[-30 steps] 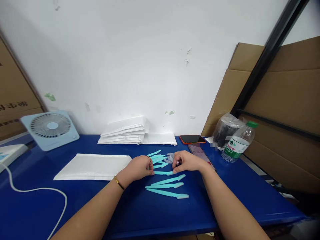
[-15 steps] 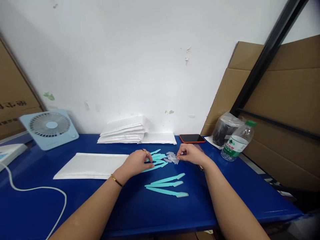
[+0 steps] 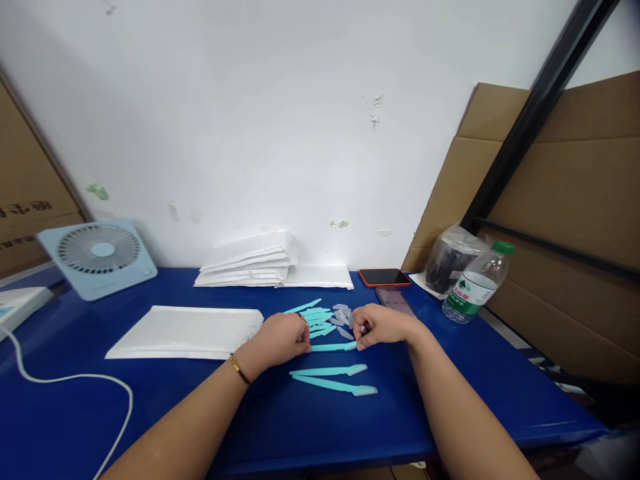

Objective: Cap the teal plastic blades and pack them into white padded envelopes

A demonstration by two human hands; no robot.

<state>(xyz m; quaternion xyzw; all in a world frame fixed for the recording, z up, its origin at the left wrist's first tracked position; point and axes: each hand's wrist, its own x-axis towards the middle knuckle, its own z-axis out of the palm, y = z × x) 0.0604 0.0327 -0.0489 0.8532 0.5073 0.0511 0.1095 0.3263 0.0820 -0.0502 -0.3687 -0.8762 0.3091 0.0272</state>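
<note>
Blue tabletop (image 3: pixel 270 433) spreads before you, a fan (image 3: pixel 103 250) at far left. Your left hand (image 3: pixel 283 341) pinches one end of a turquoise stick (image 3: pixel 333 347) in the middle, pale pieces (image 3: pixel 342 318) lying beyond; your right hand (image 3: pixel 381 325) pinches the other end.

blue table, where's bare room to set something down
Blue table: bare between the left forearm and right forearm, on the near side of the two front teal sticks; between the white cable and left forearm; between the right forearm and bottle. Crowded between and just beyond the left hand and right hand, where more teal sticks and pale pieces bunch.
</note>
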